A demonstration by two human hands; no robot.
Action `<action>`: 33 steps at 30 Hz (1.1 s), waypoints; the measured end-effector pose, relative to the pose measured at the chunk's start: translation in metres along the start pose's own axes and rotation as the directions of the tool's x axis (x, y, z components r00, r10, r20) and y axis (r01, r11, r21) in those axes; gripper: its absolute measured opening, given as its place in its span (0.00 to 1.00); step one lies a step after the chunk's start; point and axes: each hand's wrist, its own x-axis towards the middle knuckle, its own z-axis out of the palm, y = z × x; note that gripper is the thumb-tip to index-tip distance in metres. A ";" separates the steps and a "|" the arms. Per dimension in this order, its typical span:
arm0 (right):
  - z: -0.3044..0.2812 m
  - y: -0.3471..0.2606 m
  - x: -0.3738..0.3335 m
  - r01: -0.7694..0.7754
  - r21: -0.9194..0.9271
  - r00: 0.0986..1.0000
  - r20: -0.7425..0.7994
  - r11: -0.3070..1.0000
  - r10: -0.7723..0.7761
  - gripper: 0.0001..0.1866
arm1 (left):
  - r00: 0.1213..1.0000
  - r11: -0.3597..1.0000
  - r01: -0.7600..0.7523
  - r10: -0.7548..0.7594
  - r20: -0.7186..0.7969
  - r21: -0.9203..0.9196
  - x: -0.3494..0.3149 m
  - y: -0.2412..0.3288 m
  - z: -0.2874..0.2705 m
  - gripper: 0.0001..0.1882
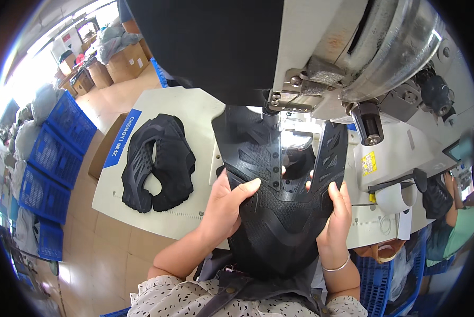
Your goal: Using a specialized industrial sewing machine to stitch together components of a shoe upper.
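A black shoe upper [279, 227] with a textured toe is spread between my hands, its toe toward me and its two eyelet sides pointing away. My left hand [225, 205] grips its left edge, thumb on top and fingers mostly hidden beneath. On the other edge my right hand [336, 214] is closed, thumb lying along the side and some fingertips showing in the throat opening. The left eyelet side reaches under the sewing machine head [311, 90], close to its needle area. I cannot tell whether the needle touches the upper.
More black shoe uppers [158, 164] lie on the pale machine table [110, 193] to the left. Blue crates [47, 174] with bags line the left aisle, and another blue crate [374, 280] stands low at right. A person's green garment [458, 232] shows far right.
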 end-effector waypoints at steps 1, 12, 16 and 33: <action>0.000 -0.001 0.001 0.060 -0.026 0.997 0.041 0.998 -0.059 0.18 | 0.998 0.995 -0.070 0.070 0.006 0.063 0.001 0.002 -0.001 0.21; 0.000 0.013 -0.020 0.185 -0.079 0.976 -0.104 0.980 -0.192 0.20 | 0.962 0.920 -0.271 0.246 0.122 0.283 0.005 0.002 0.004 0.11; -0.005 0.003 -0.012 0.144 -0.142 0.988 -0.037 0.979 -0.151 0.21 | 0.961 0.912 -0.275 0.253 0.110 0.306 0.008 0.005 0.005 0.11; -0.024 0.004 0.005 0.240 -0.178 0.964 0.156 0.954 -0.213 0.28 | 0.989 0.938 -0.059 0.101 -0.104 0.343 -0.011 -0.017 0.003 0.08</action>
